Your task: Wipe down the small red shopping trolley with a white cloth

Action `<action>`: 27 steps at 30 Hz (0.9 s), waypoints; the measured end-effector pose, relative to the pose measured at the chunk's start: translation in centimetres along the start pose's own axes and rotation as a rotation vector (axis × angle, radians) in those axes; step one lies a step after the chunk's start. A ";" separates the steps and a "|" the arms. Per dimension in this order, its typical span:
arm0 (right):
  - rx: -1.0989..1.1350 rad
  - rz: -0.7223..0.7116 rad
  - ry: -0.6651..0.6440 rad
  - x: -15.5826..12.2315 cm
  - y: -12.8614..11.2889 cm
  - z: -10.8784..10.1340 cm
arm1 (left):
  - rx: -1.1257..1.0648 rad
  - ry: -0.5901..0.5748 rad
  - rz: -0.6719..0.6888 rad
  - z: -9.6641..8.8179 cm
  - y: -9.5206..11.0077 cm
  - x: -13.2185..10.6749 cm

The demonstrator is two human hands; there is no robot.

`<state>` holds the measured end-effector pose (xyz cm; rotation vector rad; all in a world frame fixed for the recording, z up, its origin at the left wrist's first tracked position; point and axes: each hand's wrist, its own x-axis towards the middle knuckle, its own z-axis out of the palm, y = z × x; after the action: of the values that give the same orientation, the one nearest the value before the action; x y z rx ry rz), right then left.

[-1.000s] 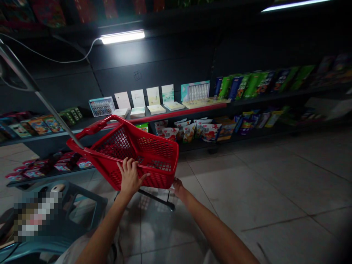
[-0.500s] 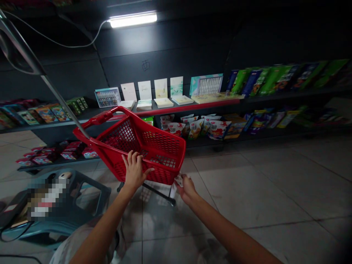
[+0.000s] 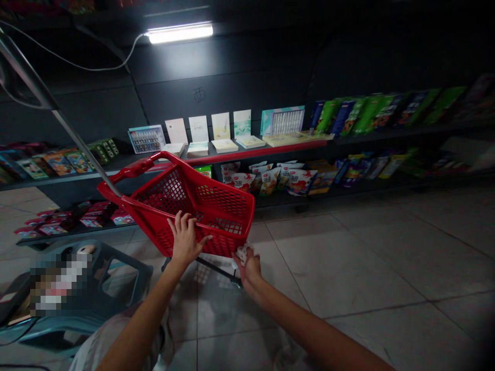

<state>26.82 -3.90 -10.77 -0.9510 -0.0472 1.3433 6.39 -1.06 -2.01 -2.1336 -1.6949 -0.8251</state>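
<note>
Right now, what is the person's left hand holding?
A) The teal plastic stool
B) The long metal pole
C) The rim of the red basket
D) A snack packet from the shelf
C: the left hand has its fingers curled over the rim of the red plastic basket.

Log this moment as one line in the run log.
left hand: gripping red basket rim | right hand: holding white scrap by basket's lower edge | behind: shelves
</note>
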 end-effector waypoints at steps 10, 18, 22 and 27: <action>-0.129 0.181 -0.139 1.4 -6.9 1.7 | -0.136 -0.006 0.021 -0.5 -0.2 0.0; -0.230 -0.126 -0.069 3.5 -7.1 2.8 | -0.254 -0.045 -0.004 -0.5 -0.3 0.1; -0.344 -0.137 -0.019 5.0 -5.5 1.9 | -0.278 -0.052 -0.001 -0.8 -0.8 -0.1; -0.351 -0.008 0.043 6.6 -3.9 0.6 | -0.330 -0.045 0.004 -1.4 -1.6 -0.7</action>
<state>31.45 2.24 -11.20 -1.2723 -0.2610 1.3309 4.39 -1.97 -1.50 -2.3800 -1.6713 -1.1321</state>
